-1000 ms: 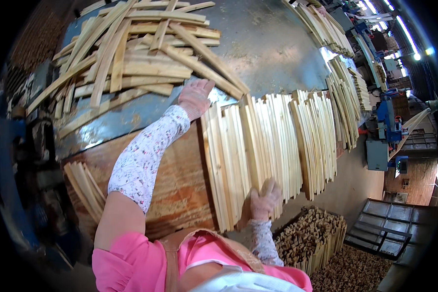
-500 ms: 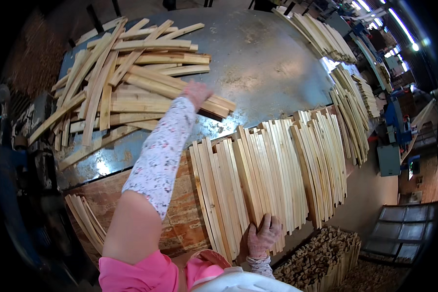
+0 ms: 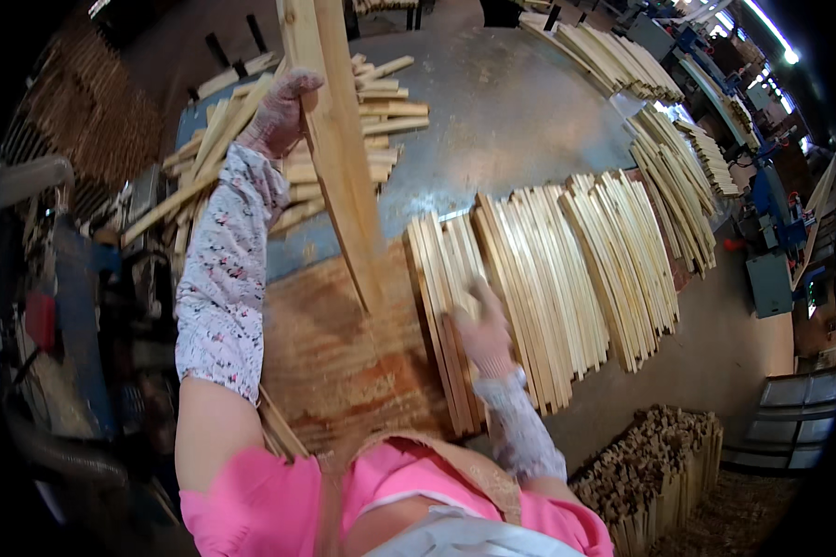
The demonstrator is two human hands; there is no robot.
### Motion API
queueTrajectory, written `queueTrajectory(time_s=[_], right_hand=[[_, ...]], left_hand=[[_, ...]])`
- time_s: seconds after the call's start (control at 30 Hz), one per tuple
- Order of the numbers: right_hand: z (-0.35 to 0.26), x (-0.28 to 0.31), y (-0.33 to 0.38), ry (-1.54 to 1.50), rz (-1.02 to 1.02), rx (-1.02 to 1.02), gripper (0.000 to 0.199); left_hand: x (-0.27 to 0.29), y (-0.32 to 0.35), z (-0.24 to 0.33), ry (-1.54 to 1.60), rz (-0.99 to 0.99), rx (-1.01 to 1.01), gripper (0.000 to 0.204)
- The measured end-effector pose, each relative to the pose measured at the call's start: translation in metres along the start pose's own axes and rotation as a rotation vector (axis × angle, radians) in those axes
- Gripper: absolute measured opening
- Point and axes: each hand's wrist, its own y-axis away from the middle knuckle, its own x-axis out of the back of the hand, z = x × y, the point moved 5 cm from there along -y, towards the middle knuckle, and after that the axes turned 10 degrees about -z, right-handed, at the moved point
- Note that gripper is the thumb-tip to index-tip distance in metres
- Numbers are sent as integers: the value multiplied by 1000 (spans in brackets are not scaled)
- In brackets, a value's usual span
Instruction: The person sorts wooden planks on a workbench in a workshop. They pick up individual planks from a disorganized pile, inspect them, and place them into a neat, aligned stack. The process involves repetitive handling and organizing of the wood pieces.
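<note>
My gloved left hand (image 3: 283, 111) is closed around a couple of long pale wooden strips (image 3: 344, 148), held tilted upright with their lower end over the brown wooden board (image 3: 344, 362). To the right, strips lie side by side in overlapping rows (image 3: 539, 269). My gloved right hand (image 3: 486, 332) is over the left end of these rows, thumb apart from stretched, motion-blurred fingers. Whether it touches the strips is hard to make out. Behind my left hand, a jumbled heap of strips (image 3: 395, 110) lies on the grey metal table (image 3: 502, 102), partly hidden by my arm and the held strips.
More strips lie in rows (image 3: 673, 190) along the table's right side and at its far right corner (image 3: 613, 60). A dense upright bundle of sticks (image 3: 655, 464) stands at the lower right. Dark machinery (image 3: 74, 325) is close on the left.
My left hand has lifted strips off the heap and brought them up and to the left, tilted upright. My right hand has moved from the rows' near ends further up over the strips.
</note>
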Motion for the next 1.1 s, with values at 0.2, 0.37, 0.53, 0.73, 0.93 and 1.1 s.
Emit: queueTrajectory(time_s=[0.2,0.37,0.53,0.73,0.93,1.1], right_hand=[[-50,-108,24,-621,-614,-328,56],[-26,-52,80,-102,-305,-329,38],[98,48,98,830,83,-199,53],[103,60,102,844,56,-136,75],[43,-76,82,153,-412,130,66],[-11,-117,90,-122,-546,-416,57]], left_hand=[[-63,133,-191,757,116,100,73],[-93,233,-266,1058,437,178,64],[-99,244,-252,1155,282,89,68],[-100,229,-238,1052,373,95,72],[-104,208,-249,1095,413,38,59],[-117,206,-252,727,619,209,53]])
